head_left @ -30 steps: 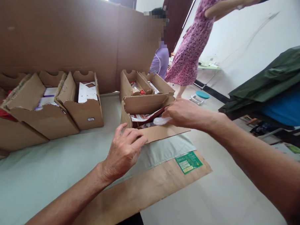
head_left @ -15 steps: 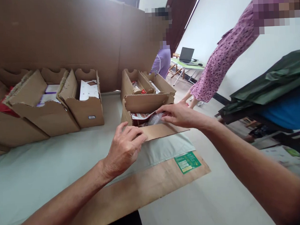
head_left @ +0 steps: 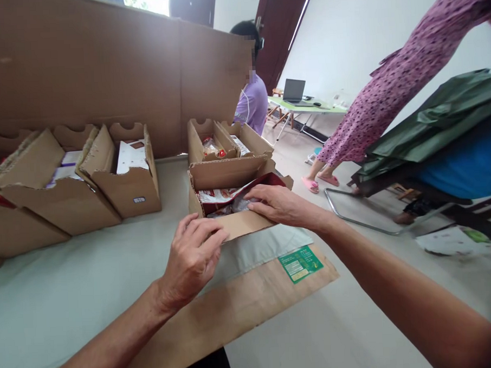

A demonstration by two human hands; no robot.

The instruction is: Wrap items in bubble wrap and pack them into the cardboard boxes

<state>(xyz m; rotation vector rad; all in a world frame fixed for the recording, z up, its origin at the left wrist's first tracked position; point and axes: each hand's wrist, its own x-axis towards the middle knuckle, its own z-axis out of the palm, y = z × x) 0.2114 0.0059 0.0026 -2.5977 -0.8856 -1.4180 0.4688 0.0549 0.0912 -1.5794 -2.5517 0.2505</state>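
A cardboard box (head_left: 229, 174) lies at the right end of the table, its open side facing me. Inside are a dark red packet (head_left: 272, 179) with a printed white face and a clear plastic package (head_left: 239, 204). My left hand (head_left: 197, 250) is at the box's near left corner, its fingers curled on the cardboard edge. Reaching over the near wall, my right hand (head_left: 278, 204) has bent fingers on the clear plastic package. Its fingertips are partly hidden among the contents.
Behind stand two more open boxes (head_left: 247, 134) with packets. A row of open cardboard boxes (head_left: 127, 192) is on the left, before a tall cardboard panel (head_left: 102, 76). A person in purple (head_left: 256, 102) sits beyond; another in pink dotted clothing (head_left: 372, 108) stands right.
The view has shifted slightly, moving the boxes left in the picture. My right hand is now further over the plastic package, and more of the dark red packet shows behind it.
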